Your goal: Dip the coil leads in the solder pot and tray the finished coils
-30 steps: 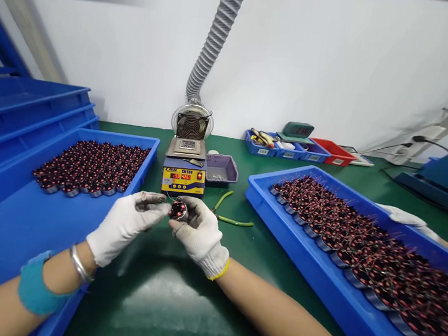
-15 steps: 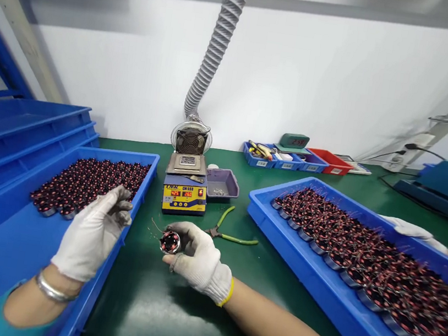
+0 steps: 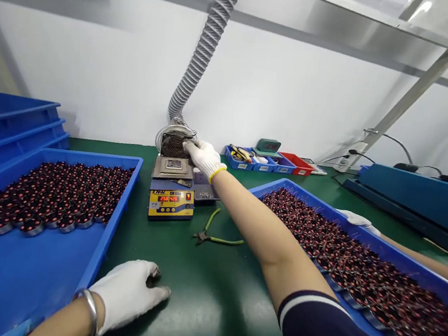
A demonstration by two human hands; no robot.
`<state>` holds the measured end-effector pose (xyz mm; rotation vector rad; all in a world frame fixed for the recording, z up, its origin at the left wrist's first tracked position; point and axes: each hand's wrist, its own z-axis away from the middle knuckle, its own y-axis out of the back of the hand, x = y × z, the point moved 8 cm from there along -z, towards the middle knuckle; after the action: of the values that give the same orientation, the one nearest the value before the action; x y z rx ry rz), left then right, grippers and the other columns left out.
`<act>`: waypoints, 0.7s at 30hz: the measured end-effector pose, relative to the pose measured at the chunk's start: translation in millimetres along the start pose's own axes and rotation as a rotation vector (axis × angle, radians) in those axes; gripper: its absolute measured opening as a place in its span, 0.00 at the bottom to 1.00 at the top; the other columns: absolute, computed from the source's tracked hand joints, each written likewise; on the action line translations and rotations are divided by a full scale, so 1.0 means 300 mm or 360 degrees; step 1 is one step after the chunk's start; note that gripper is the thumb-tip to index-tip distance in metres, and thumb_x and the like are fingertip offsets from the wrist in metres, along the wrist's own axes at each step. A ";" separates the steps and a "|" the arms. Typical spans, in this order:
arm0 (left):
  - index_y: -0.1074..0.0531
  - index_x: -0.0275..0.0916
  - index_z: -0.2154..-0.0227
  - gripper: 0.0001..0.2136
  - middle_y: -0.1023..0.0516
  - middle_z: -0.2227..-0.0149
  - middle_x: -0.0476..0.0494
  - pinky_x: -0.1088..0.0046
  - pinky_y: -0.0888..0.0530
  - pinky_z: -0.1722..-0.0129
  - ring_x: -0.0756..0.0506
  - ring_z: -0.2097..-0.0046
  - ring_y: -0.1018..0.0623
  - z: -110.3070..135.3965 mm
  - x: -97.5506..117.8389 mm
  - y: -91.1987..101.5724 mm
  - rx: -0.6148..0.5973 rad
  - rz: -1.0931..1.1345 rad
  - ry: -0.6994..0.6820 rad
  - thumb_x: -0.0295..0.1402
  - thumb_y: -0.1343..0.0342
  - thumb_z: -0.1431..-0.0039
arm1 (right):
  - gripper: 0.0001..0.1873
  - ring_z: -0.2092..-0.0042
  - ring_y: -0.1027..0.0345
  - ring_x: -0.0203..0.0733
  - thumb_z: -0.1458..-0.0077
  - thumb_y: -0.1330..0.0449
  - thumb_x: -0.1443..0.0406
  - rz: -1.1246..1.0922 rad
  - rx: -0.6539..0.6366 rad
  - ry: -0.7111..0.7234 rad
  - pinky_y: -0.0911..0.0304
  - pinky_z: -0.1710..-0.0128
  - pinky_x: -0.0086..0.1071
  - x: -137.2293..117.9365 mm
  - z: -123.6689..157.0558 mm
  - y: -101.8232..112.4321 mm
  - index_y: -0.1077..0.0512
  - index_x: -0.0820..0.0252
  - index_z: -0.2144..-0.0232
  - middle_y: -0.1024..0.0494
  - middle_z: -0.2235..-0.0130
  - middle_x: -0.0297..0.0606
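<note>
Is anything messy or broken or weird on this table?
Nothing looks plainly broken or spilled. The slightly odd thing: the white cloth glove on the left hand has dark, grubby-looking fingertips, while the rest is mostly white. The green-handled metal pliers lie on the green tabletop with handles spread, which seems ordinary.

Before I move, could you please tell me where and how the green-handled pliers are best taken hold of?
Grip the pliers by both green handles, probably from the right: they lie flat, metal head leftward, handles splayed open.
</note>
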<state>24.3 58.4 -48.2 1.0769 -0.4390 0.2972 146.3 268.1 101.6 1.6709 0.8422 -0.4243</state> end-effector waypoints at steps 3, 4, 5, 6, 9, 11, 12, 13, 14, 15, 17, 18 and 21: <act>0.24 0.39 0.64 0.19 0.20 0.67 0.37 0.67 0.33 0.69 0.37 0.65 0.22 -0.007 -0.008 0.006 0.0018 -0.0018 -0.0011 0.46 0.49 0.54 | 0.27 0.52 0.32 0.49 0.47 0.50 0.49 0.0227 -0.0031 0.0030 0.38 0.54 0.35 -0.039 -0.114 -0.034 0.27 0.61 0.56 0.24 0.57 0.43; 0.24 0.39 0.64 0.20 0.20 0.67 0.36 0.66 0.33 0.68 0.37 0.64 0.22 -0.008 -0.008 0.007 0.0035 -0.0026 -0.0019 0.46 0.48 0.54 | 0.28 0.51 0.33 0.50 0.48 0.49 0.49 0.0287 -0.0020 0.0018 0.38 0.53 0.36 -0.044 -0.141 -0.047 0.27 0.63 0.56 0.25 0.55 0.45; 0.24 0.39 0.63 0.20 0.20 0.66 0.36 0.66 0.33 0.67 0.36 0.63 0.22 -0.009 -0.009 0.008 0.0048 -0.0031 -0.0023 0.46 0.48 0.54 | 0.29 0.50 0.33 0.51 0.50 0.47 0.49 0.0338 -0.0008 -0.0002 0.39 0.53 0.36 -0.045 -0.164 -0.059 0.28 0.64 0.54 0.26 0.53 0.47; 0.24 0.39 0.63 0.20 0.20 0.65 0.35 0.66 0.32 0.66 0.36 0.62 0.22 -0.009 -0.009 0.006 0.0051 -0.0034 -0.0024 0.46 0.48 0.54 | 0.30 0.50 0.34 0.51 0.51 0.47 0.49 0.0376 -0.0001 -0.0028 0.39 0.52 0.36 -0.042 -0.184 -0.072 0.29 0.65 0.53 0.27 0.52 0.48; 0.24 0.39 0.61 0.21 0.20 0.63 0.35 0.65 0.32 0.62 0.35 0.59 0.23 -0.008 -0.004 -0.002 0.0022 -0.0049 -0.0033 0.46 0.49 0.53 | 0.33 0.48 0.35 0.52 0.53 0.46 0.49 0.0436 -0.0018 -0.0107 0.39 0.51 0.39 -0.023 -0.227 -0.107 0.32 0.64 0.50 0.29 0.50 0.48; 0.24 0.40 0.61 0.20 0.21 0.62 0.36 0.65 0.31 0.61 0.35 0.57 0.23 -0.007 0.001 -0.006 -0.0003 -0.0066 -0.0032 0.46 0.49 0.53 | 0.33 0.47 0.36 0.52 0.53 0.46 0.48 0.0450 -0.0030 -0.0132 0.39 0.51 0.40 -0.011 -0.246 -0.123 0.33 0.63 0.50 0.30 0.49 0.47; 0.24 0.40 0.61 0.20 0.21 0.61 0.36 0.65 0.31 0.61 0.35 0.57 0.23 -0.007 0.002 -0.007 -0.0015 -0.0069 -0.0027 0.46 0.49 0.53 | 0.34 0.47 0.37 0.53 0.53 0.46 0.48 0.0456 -0.0033 -0.0140 0.39 0.51 0.41 -0.006 -0.252 -0.129 0.33 0.63 0.49 0.30 0.48 0.47; 0.24 0.40 0.61 0.20 0.21 0.61 0.36 0.64 0.31 0.62 0.35 0.58 0.23 -0.007 0.002 -0.008 -0.0025 -0.0070 -0.0018 0.46 0.50 0.52 | 0.34 0.47 0.37 0.53 0.53 0.45 0.48 0.0462 -0.0035 -0.0150 0.39 0.51 0.41 -0.001 -0.258 -0.134 0.33 0.64 0.49 0.30 0.48 0.47; 0.24 0.40 0.61 0.20 0.21 0.61 0.36 0.64 0.31 0.62 0.35 0.58 0.23 -0.007 0.002 -0.009 -0.0035 -0.0070 -0.0009 0.46 0.50 0.52 | 0.34 0.47 0.37 0.53 0.53 0.45 0.48 0.0467 -0.0036 -0.0163 0.39 0.50 0.41 0.004 -0.261 -0.138 0.33 0.64 0.50 0.30 0.48 0.47; 0.24 0.40 0.61 0.20 0.21 0.61 0.36 0.64 0.31 0.62 0.35 0.58 0.23 -0.007 0.002 -0.009 -0.0039 -0.0071 -0.0005 0.46 0.50 0.52 | 0.34 0.47 0.36 0.53 0.53 0.46 0.48 0.0469 -0.0037 -0.0177 0.39 0.51 0.41 0.009 -0.264 -0.143 0.33 0.65 0.50 0.30 0.48 0.48; 0.24 0.39 0.61 0.20 0.21 0.62 0.35 0.64 0.31 0.63 0.35 0.59 0.23 -0.009 0.000 -0.010 -0.0037 -0.0077 0.0000 0.46 0.50 0.52 | 0.35 0.48 0.35 0.54 0.52 0.47 0.47 0.0465 -0.0039 -0.0205 0.38 0.51 0.42 0.018 -0.266 -0.152 0.32 0.66 0.50 0.30 0.49 0.49; 0.24 0.39 0.61 0.20 0.21 0.62 0.35 0.64 0.32 0.63 0.35 0.59 0.23 -0.010 0.000 -0.011 -0.0037 -0.0079 -0.0004 0.46 0.50 0.52 | 0.35 0.48 0.35 0.54 0.52 0.47 0.46 0.0459 -0.0038 -0.0208 0.38 0.52 0.42 0.020 -0.267 -0.155 0.32 0.66 0.50 0.30 0.49 0.50; 0.24 0.40 0.62 0.20 0.20 0.64 0.36 0.65 0.32 0.63 0.35 0.60 0.23 -0.012 0.001 -0.017 -0.0049 -0.0072 -0.0018 0.46 0.50 0.52 | 0.36 0.49 0.34 0.55 0.52 0.48 0.45 0.0426 -0.0026 -0.0217 0.38 0.52 0.42 0.029 -0.270 -0.162 0.31 0.66 0.51 0.29 0.50 0.51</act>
<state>27.5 59.3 -53.4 1.0572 -0.4276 0.2439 104.7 351.6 84.6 1.6912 0.5118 -0.3402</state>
